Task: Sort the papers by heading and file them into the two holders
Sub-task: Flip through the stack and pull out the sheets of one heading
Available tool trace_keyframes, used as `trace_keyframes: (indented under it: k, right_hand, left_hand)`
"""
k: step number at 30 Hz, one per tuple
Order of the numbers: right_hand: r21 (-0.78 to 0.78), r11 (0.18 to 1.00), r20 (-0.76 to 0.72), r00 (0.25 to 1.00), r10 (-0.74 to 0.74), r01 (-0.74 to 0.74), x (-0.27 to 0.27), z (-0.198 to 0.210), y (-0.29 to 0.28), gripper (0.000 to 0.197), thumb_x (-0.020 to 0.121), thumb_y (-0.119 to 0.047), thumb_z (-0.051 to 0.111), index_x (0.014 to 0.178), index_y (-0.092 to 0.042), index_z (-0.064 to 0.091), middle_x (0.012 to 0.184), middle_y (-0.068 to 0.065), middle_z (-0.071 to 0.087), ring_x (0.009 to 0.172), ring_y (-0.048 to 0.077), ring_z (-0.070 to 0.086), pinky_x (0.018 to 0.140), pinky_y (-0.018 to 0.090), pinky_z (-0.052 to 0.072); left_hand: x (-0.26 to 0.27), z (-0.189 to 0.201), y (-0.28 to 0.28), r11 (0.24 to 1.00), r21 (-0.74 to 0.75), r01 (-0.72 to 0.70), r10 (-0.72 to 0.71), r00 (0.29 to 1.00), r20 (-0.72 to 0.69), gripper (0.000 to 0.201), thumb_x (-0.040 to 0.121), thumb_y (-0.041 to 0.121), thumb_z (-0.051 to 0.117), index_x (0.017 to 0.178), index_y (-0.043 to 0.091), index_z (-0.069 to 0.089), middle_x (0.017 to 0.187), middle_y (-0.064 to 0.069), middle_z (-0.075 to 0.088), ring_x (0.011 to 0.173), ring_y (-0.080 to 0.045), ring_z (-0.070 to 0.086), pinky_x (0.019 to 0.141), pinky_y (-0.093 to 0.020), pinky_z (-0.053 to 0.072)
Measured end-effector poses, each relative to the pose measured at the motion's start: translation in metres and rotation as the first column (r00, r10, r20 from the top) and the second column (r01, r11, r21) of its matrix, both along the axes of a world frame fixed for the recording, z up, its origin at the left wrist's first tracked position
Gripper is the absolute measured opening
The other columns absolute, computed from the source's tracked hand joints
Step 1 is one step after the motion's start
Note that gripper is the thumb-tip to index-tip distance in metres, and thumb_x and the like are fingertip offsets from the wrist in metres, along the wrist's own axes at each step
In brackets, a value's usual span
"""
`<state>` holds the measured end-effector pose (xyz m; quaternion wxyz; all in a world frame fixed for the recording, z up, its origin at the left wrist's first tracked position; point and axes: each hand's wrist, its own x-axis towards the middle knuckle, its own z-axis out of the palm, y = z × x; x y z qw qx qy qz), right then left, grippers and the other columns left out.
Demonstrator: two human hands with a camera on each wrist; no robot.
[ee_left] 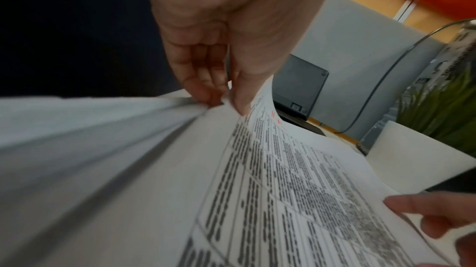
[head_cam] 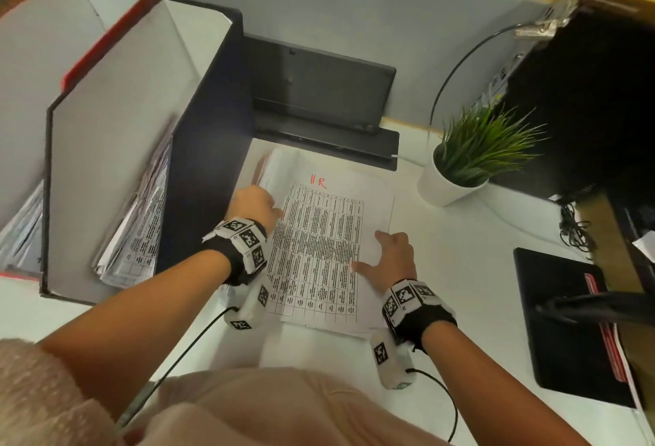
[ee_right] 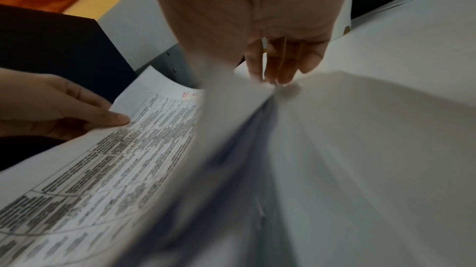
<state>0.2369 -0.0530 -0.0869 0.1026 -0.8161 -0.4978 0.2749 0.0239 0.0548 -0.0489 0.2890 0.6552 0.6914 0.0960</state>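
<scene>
A stack of papers (head_cam: pixel 319 250) is lying on the white desk (head_cam: pixel 460 268), just right of the black file holder (head_cam: pixel 209 147). Its top sheet is showing a dense printed table under a red handwritten "HR" heading (head_cam: pixel 318 181). The left hand (head_cam: pixel 253 205) is pinching the sheet's left edge between thumb and fingers. The right hand (head_cam: pixel 393 256) is gripping the stack's right edge, thumb lying on top. A red-edged holder (head_cam: pixel 106 30), farther left, is also holding papers.
</scene>
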Motion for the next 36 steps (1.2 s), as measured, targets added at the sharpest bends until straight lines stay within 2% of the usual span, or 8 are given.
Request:
trace_keyframes:
  k: [4,7,12,15,18,24,29,36]
  right_hand:
    - [0.083,0.989,-0.278,0.956,-0.099,0.126,0.001,-0.001,0.004,0.095,0.067,-0.017,0.083,0.143,-0.016,0.027,0.118,0.006,0.045,0.111,0.02,0.047,0.092,0.026,0.039]
    - [0.056,0.969,-0.393,0.897,-0.2,0.24,0.007,0.0,0.008,0.1,0.066,-0.018,0.083,0.143,-0.023,0.02,0.087,0.0,0.049,0.086,0.016,0.051,0.081,0.025,0.041]
    - [-0.001,0.909,-0.603,0.725,-0.332,0.416,0.019,0.01,0.009,0.056,0.074,-0.016,0.077,0.123,-0.016,0.048,0.087,0.007,0.06,0.077,0.019,0.058,0.059,0.026,0.051]
    - [0.011,0.89,-0.682,0.654,-0.327,0.457,0.018,0.013,0.003,0.013,0.08,-0.004,0.07,0.087,-0.008,0.059,0.076,0.007,0.06,0.06,0.015,0.054,0.045,0.016,0.047]
    - [0.051,0.868,-0.749,0.594,-0.293,0.493,0.018,0.01,0.0,0.024,0.083,0.014,0.055,0.068,-0.005,0.054,0.074,0.015,0.057,0.056,0.018,0.054,0.043,0.019,0.044]
    - [0.194,0.881,-0.706,0.685,-0.18,0.432,0.017,0.005,-0.005,0.043,0.073,0.029,0.05,0.063,-0.012,0.054,0.068,0.005,0.053,0.064,0.011,0.048,0.05,0.006,0.043]
    - [0.149,0.863,-0.738,0.635,-0.228,0.483,0.016,-0.004,-0.004,0.038,0.072,0.026,0.052,0.057,-0.008,0.054,0.067,0.006,0.055,0.064,0.016,0.052,0.055,0.021,0.047]
    - [0.115,0.848,-0.8,0.555,-0.23,0.517,0.015,-0.004,-0.006,0.044,0.072,0.03,0.046,0.054,-0.009,0.057,0.071,0.01,0.055,0.066,0.022,0.052,0.058,0.023,0.049]
  left_hand:
    - [0.0,-0.003,-0.013,0.982,0.189,0.024,-0.076,0.958,0.276,0.02,0.09,0.0,0.051,0.1,0.008,0.067,0.088,-0.004,0.065,0.078,-0.015,0.059,0.07,-0.023,0.046]
    - [-0.002,-0.006,-0.016,0.988,0.129,-0.089,0.027,0.907,0.42,0.024,0.09,-0.004,0.048,0.102,0.009,0.064,0.094,-0.003,0.061,0.084,-0.015,0.057,0.072,-0.022,0.044]
    - [-0.009,-0.009,-0.008,0.993,-0.008,-0.114,0.104,0.867,0.487,0.021,0.088,-0.003,0.049,0.084,0.01,0.065,0.089,-0.009,0.067,0.086,-0.025,0.063,0.076,-0.035,0.055]
    - [-0.009,-0.008,-0.002,0.993,-0.045,-0.112,0.12,0.876,0.468,0.03,0.086,-0.004,0.048,0.079,0.014,0.07,0.084,-0.006,0.068,0.087,-0.026,0.063,0.078,-0.036,0.054]
    - [-0.008,-0.007,0.011,0.973,0.009,-0.232,0.208,0.886,0.414,0.026,0.089,0.003,0.046,0.097,0.004,0.07,0.091,-0.014,0.068,0.088,-0.033,0.065,0.082,-0.042,0.055]
    - [-0.008,-0.001,0.027,0.946,-0.219,-0.239,0.291,0.923,0.251,0.028,0.074,0.024,0.078,0.079,0.0,0.066,0.076,-0.011,0.065,0.063,-0.022,0.061,0.062,-0.029,0.055]
    - [-0.003,0.003,0.025,0.975,-0.122,-0.186,0.192,0.98,0.042,0.025,0.075,0.001,0.063,0.098,-0.007,0.065,0.1,-0.024,0.066,0.093,-0.037,0.064,0.083,-0.043,0.054]
    - [-0.002,0.0,0.023,0.983,-0.106,-0.153,0.148,0.988,-0.049,0.017,0.083,0.007,0.064,0.095,-0.005,0.064,0.105,-0.022,0.06,0.069,-0.024,0.058,0.055,-0.026,0.045]
